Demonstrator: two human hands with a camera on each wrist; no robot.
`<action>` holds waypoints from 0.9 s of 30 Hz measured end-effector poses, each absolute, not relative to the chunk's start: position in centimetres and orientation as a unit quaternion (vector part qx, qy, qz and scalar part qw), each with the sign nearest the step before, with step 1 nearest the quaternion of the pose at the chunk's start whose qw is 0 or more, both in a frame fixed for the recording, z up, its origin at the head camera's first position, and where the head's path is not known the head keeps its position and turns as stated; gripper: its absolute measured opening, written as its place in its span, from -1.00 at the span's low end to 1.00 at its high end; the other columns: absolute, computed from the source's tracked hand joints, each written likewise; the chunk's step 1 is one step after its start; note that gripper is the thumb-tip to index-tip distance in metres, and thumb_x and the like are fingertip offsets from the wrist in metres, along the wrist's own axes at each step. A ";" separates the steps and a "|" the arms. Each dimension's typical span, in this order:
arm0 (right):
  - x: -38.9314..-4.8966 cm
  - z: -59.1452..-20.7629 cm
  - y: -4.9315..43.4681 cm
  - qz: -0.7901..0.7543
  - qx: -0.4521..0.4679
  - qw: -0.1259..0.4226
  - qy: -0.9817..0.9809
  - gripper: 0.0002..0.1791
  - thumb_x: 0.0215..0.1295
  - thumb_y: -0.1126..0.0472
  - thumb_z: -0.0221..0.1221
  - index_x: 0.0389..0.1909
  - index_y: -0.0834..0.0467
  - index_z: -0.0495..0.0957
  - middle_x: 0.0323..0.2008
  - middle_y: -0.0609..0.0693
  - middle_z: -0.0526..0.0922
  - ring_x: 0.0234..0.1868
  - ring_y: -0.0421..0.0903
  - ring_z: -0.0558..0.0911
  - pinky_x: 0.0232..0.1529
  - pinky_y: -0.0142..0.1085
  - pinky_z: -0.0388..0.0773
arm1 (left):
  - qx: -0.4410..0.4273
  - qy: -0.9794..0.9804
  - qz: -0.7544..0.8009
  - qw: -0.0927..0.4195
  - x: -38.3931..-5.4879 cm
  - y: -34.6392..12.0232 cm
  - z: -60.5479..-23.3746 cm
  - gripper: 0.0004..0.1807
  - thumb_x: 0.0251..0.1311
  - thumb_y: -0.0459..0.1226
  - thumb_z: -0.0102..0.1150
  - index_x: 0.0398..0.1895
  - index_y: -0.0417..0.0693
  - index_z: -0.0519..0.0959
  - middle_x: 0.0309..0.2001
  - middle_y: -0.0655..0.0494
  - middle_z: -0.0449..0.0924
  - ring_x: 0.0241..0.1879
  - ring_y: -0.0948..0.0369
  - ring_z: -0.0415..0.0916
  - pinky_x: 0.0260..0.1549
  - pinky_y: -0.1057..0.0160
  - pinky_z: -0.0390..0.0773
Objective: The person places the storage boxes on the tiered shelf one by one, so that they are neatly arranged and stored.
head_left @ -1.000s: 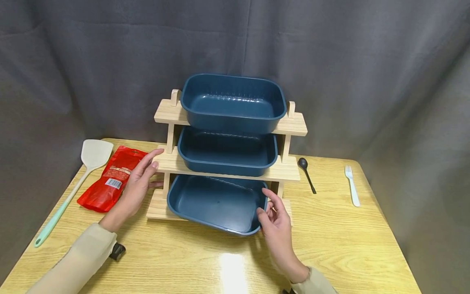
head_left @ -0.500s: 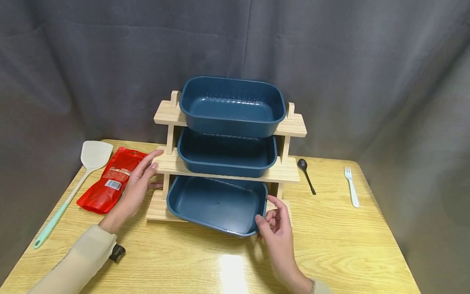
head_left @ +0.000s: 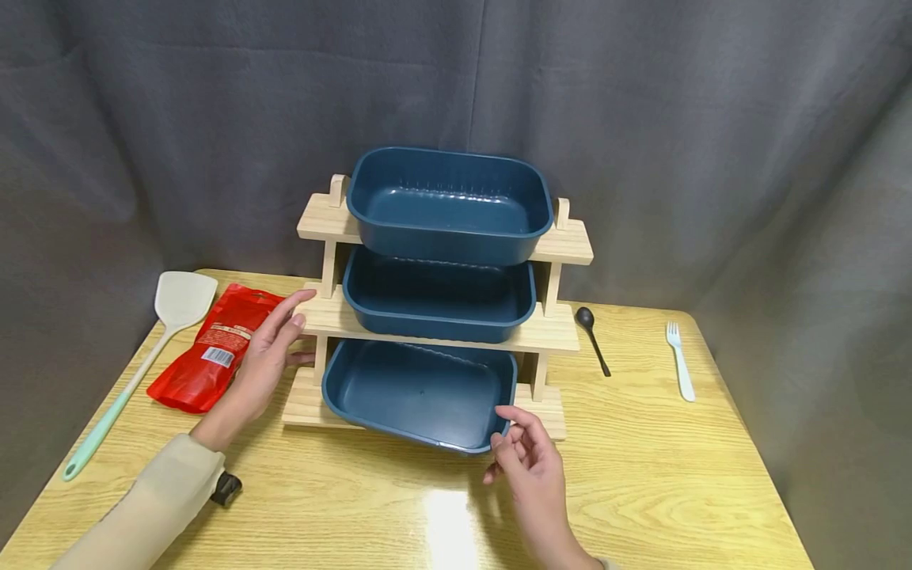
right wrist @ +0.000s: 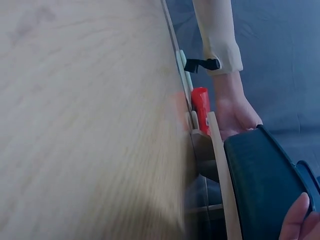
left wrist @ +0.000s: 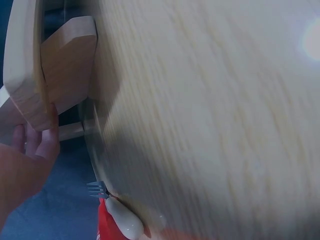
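A three-tier wooden rack (head_left: 335, 317) carries one dark blue bin per shelf. My left hand (head_left: 260, 360) grips the left end of the middle shelf (left wrist: 27, 75), thumb and index finger above, other fingers below. The lowest bin (head_left: 420, 392) sits askew, its right front corner jutting past its shelf. At that corner my right hand (head_left: 530, 475) pinches the rim between thumb and index finger. In the right wrist view, fingertips (right wrist: 295, 215) lie against this bin's rim. The middle bin (head_left: 438, 297) and top bin (head_left: 452, 206) stand straight, with nothing inside them.
Left of the rack lie a red pouch (head_left: 214, 348) and a white spatula with a green handle (head_left: 135, 380). A white-handled fork (left wrist: 122, 217) shows by the pouch. On the right are a black spoon (head_left: 594, 340) and a pale fork (head_left: 680, 360). A grey curtain (head_left: 456, 71) hangs behind.
My right hand has slid along the lowest bin's right rim toward me, to its front corner. The bin barely shifts. My left hand stays on the shelf.
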State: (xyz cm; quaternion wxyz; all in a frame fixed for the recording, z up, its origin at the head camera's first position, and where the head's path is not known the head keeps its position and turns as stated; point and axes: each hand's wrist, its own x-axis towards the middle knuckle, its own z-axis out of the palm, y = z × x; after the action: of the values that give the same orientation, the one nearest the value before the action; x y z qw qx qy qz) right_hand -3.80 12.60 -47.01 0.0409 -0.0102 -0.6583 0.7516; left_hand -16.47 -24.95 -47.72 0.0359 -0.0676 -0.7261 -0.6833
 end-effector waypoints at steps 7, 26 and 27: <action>-5.1 -46.4 13.0 0.754 -0.035 0.030 -0.656 -0.60 0.49 0.53 0.15 0.30 0.39 0.54 -0.33 0.02 0.42 -0.51 -0.12 0.55 -0.41 -0.30 0.71 | -0.061 -0.728 -0.682 0.032 -16.5 -25.0 -47.7 -0.42 0.74 -0.02 -0.03 0.72 0.24 0.29 0.55 0.00 0.23 0.18 0.14 0.58 0.01 0.24 0.74; -7.9 -46.3 14.2 0.741 -0.021 0.020 -0.671 -0.54 0.44 0.57 0.04 0.31 0.39 0.57 -0.30 0.06 0.38 -0.50 -0.13 0.58 -0.35 -0.27 0.76 | -0.060 -0.727 -0.683 0.032 -16.5 -25.0 -47.9 -0.42 0.74 -0.01 -0.02 0.72 0.25 0.30 0.53 0.00 0.25 0.19 0.14 0.58 0.01 0.24 0.74; -7.9 -46.4 14.2 0.745 -0.019 0.020 -0.667 -0.54 0.45 0.57 0.04 0.31 0.40 0.56 -0.30 0.06 0.38 -0.49 -0.13 0.58 -0.32 -0.25 0.78 | -0.060 -0.728 -0.683 0.032 -16.5 -25.0 -47.9 -0.42 0.74 -0.01 -0.02 0.72 0.25 0.30 0.53 0.00 0.25 0.19 0.14 0.58 0.01 0.25 0.73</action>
State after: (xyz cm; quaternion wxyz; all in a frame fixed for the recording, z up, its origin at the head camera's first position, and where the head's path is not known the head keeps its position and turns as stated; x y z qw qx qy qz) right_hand -7.87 14.20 -46.36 0.0204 -0.0193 -0.6666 0.7449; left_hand -16.54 -25.01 -47.89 0.0320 -0.0603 -0.7276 -0.6826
